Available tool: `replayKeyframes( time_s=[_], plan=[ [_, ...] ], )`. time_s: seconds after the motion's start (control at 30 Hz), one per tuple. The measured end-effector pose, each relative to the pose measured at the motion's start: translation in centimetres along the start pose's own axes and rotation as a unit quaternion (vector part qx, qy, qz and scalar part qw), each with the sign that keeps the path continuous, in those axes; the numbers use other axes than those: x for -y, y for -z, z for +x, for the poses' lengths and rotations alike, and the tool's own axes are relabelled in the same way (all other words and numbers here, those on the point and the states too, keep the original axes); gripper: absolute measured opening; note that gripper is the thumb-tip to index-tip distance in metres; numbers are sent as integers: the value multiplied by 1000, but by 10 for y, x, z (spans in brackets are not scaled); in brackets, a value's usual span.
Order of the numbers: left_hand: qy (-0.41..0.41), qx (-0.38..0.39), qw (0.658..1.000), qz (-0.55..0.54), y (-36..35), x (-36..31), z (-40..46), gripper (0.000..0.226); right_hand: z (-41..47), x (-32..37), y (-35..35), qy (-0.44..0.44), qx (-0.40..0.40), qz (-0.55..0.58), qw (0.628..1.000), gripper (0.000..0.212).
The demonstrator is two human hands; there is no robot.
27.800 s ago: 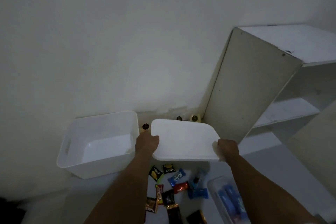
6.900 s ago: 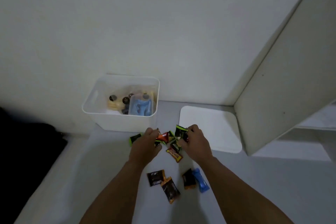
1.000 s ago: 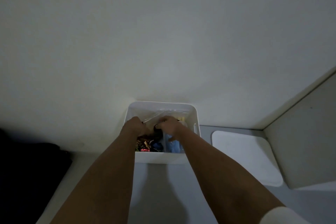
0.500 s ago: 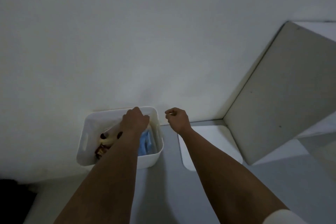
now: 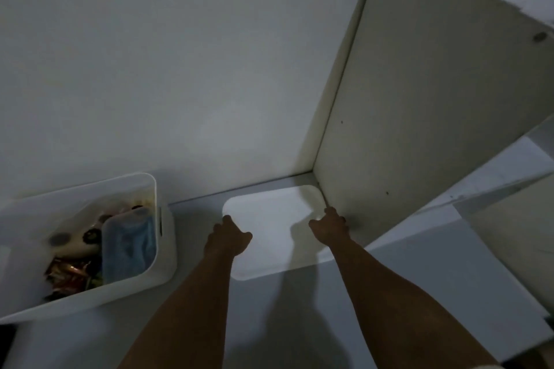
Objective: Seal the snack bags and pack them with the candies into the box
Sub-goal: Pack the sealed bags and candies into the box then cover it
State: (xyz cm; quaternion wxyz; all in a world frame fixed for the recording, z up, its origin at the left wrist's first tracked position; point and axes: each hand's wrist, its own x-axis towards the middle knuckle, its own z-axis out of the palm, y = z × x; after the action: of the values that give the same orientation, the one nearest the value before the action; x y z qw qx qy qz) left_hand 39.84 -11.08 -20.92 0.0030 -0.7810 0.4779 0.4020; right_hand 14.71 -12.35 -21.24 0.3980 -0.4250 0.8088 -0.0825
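Both hands reach forward onto the white lid (image 5: 271, 237), which lies flat on the grey surface (image 5: 419, 284). The left hand (image 5: 228, 237) sits at the lid's left edge with its fingers curled; whether they have hold of the edge cannot be told. The right hand (image 5: 329, 226) is at the lid's right edge, fingers bent down at the rim, its hold equally unclear. Well left of the left fingers stands the open white box (image 5: 163, 252), holding 1 clear bag of blue snacks (image 5: 129, 246), another clear bag (image 5: 79, 238) and wrapped candies (image 5: 70, 277). Just right of the right fingers rises a white shelf panel (image 5: 419, 99).
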Motion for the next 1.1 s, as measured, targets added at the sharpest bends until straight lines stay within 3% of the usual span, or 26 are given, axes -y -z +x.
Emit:
replayKeyframes(
  time_s=[0.13, 0.27, 0.5, 0.57, 0.7, 0.77, 0.87, 0.93, 1.1],
  plan=[
    [62, 15, 996, -65, -35, 10, -1, 104, 18, -29, -10, -25, 41, 11, 999, 85],
    [96, -32, 983, -150, -56, 13, -7, 90, 21, -48, -27, -46, 5, 18, 999, 88],
    [223, -95, 939, -243, -59, 23, -19, 77, 24, -48, -29, -54, 5, -6, 999, 59],
    [230, -101, 928, -274, -59, 33, -25, 86, 27, -51, -25, -30, 18, 26, 999, 43],
    [218, -120, 902, -354, -60, 47, -31, 101, 24, -50, -9, -7, 29, 97, 995, 34],
    [212, -132, 908, -336, -57, 47, -40, 103, 17, -45, 2, -4, 23, 112, 993, 33],
    [149, -193, 938, -247, -45, 36, -56, 71, 9, -35, 17, 4, 25, 139, 990, 32],
    [97, -255, 933, -236, -32, 25, -64, 53, 8, -25, 24, 22, 22, 172, 985, 31],
    [26, -298, 922, -248, 5, 3, -73, 41, -4, 5, 37, 68, -22, 218, 973, 33]
  ],
)
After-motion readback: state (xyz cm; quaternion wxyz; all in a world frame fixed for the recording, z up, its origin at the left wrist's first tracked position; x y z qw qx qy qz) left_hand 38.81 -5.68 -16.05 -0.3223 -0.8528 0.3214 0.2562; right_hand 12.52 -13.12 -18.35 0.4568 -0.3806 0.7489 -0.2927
